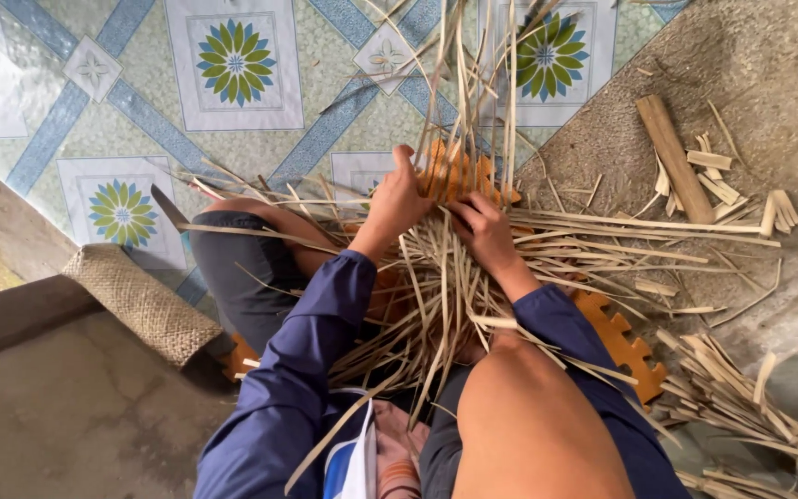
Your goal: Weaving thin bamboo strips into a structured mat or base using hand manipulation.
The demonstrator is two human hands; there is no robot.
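Observation:
A loose bundle of pale bamboo strips point(445, 277) fans out over my lap and the floor. My left hand point(399, 199) grips several upright strips near the middle of the bundle. Close beside it, my right hand point(482, 226) pinches flat strips where they cross. Both arms wear dark blue sleeves. Long strip ends point(473, 65) rise up past the hands toward the camera. An orange foam mat point(625, 346) lies under the strips and my legs.
Patterned tile floor point(233, 65) lies ahead and bare concrete point(768, 55) to the right. A wooden stick point(674, 157) and offcuts lie on the concrete. A woven mat point(140, 300) sits left. More strips point(750, 407) pile at lower right.

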